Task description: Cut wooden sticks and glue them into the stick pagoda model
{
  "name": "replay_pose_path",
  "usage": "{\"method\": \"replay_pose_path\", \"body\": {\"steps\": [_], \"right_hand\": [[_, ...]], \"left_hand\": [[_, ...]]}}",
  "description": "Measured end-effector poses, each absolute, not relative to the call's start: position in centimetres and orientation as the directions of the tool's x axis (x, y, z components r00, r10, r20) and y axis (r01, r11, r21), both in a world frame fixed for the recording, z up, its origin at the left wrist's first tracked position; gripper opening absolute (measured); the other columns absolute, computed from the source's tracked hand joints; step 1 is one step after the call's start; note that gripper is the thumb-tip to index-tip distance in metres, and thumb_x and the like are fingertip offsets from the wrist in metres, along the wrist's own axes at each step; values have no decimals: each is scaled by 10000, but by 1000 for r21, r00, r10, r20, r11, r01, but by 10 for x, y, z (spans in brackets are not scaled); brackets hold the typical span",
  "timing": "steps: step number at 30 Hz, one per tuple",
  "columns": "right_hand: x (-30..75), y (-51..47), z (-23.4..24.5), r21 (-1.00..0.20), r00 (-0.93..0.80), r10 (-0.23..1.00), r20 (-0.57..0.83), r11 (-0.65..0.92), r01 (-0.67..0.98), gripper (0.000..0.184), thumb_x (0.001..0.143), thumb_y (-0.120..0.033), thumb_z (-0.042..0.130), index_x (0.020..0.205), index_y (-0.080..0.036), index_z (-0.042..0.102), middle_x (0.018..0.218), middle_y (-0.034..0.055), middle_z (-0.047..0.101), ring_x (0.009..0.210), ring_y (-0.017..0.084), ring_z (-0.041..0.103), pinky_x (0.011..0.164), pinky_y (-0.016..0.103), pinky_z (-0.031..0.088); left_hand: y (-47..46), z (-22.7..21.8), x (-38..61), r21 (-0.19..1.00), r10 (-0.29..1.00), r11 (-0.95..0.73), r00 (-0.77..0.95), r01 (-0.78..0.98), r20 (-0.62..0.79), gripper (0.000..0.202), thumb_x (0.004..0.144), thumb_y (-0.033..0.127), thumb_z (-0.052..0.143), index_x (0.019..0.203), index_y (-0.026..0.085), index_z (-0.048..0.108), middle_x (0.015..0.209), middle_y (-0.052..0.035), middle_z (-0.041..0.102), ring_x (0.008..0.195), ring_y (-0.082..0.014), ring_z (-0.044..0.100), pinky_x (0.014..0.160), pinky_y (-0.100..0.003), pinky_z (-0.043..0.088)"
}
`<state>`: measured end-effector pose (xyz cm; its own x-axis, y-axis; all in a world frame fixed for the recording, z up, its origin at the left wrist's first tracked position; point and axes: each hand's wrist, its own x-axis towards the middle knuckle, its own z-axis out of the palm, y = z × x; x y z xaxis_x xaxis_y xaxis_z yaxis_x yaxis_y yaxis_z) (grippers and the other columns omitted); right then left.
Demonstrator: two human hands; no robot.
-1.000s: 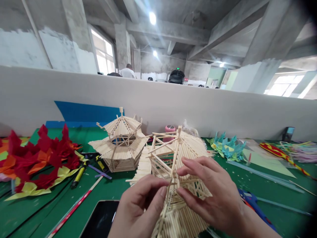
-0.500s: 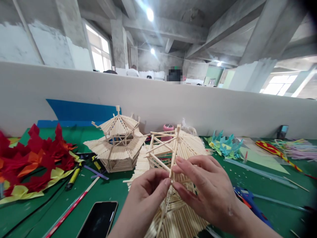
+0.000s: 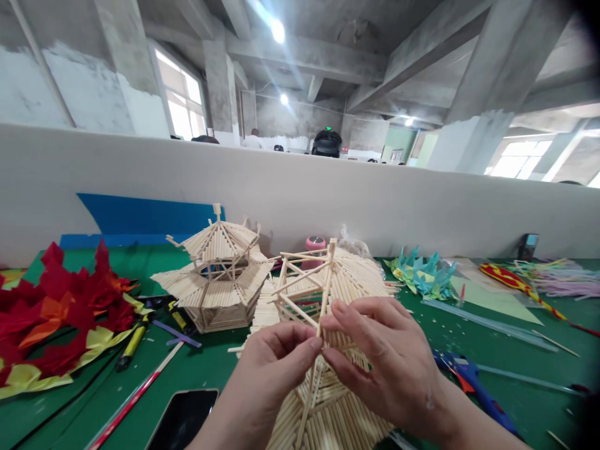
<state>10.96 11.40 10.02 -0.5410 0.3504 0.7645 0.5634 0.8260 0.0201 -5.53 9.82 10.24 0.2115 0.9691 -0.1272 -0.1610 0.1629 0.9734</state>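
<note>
A pagoda model of thin wooden sticks (image 3: 356,272) stands in front of me, its upper roof partly covered with sticks and its left side showing bare framing. My left hand (image 3: 276,369) pinches a wooden stick (image 3: 324,300) at the near lower corner of that roof, thumb and forefinger together. From the other side, my right hand (image 3: 379,356) closes its fingertips on the same spot. The fingers hide the stick's lower end. Below them spreads the lower roof (image 3: 335,419), made of sticks laid side by side.
Behind to the left stands another stick pagoda (image 3: 220,275). Red and yellow paper craft (image 3: 70,306), a phone (image 3: 182,419) and a red-striped strip (image 3: 140,390) lie at left. At right are a blue glue gun (image 3: 478,387), clear glue sticks (image 3: 487,322) and teal paper craft (image 3: 424,275).
The view has shifted slightly, so the scene sits a little left and lower. Both hands keep nearly the same grip at the roof corner.
</note>
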Motion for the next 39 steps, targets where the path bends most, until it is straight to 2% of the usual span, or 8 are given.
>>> {"method": "replay_pose_path", "body": {"steps": [9,14,21,33,39], "right_hand": [[108,115,101,60,-545,318,776,823,565,711,728,-143,568,1336,-196,204,925,0,685,871,164,554,745,330,408],[110,112,102,-17,-505,333,796,847,532,738,712,-134,581,1334,-186,187,955,-2,677,887,153,549,768,318,405],[121,107,98,-146,-421,433,797,815,561,747,686,-119,591,1325,-199,212,1008,9,645,914,180,526,812,352,411],[122,100,92,-125,-406,395,824,826,550,703,675,-103,617,1289,-175,281,1039,25,623,919,192,491,806,376,391],[118,101,92,-162,-397,433,809,814,558,670,699,-128,596,1284,-211,280,1048,-3,622,938,185,481,831,361,364]], "left_hand": [[103,103,-51,984,979,135,168,-113,-115,243,637,343,657,548,146,547,501,61,443,464,-67,284,469,-226,198],[103,101,-51,987,983,136,136,-85,-123,252,667,349,631,564,143,526,519,60,442,469,-63,287,470,-223,200],[99,109,-49,990,984,135,123,-35,-130,230,696,330,589,577,142,532,499,71,392,474,-69,277,475,-229,212],[104,105,-50,981,976,180,136,-76,-168,241,652,319,637,544,150,504,455,81,374,446,-57,260,450,-221,183],[104,104,-52,979,976,184,136,-87,-171,241,641,327,653,545,144,529,475,70,394,459,-56,266,450,-213,197]]}}
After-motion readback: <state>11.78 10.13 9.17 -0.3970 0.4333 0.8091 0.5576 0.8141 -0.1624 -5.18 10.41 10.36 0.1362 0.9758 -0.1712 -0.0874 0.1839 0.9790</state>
